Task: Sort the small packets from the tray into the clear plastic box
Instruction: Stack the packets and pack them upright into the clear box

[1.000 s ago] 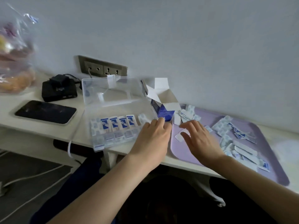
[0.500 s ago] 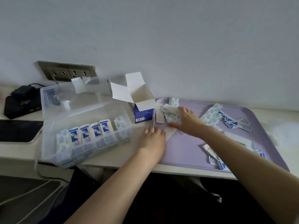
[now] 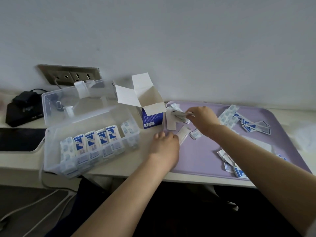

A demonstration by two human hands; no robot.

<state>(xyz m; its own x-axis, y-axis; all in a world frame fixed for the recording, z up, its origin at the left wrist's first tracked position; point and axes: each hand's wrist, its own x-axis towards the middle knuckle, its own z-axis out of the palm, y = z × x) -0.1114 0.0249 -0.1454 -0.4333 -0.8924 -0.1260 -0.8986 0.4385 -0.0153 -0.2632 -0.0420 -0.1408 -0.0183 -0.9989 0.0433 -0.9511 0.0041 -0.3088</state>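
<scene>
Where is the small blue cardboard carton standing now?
In the head view the blue carton stands on the table left of centre, between the clear plastic box and the purple tray, its flaps open.

tray [image 3: 196, 161]: lilac, flat, rounded corners; on the table, right of the clear box.
clear box [image 3: 51, 151]: see-through plastic, lid open and leaning back.
boxed packets [image 3: 95, 142]: white and blue, upright in a row along the front.
loose packets [image 3: 253, 124]: scattered flat on the tray, far right and near edge.
held packets [image 3: 179, 114]: small bunch pinched in the right hand [image 3: 203, 120], over the tray's far-left corner.
</scene>
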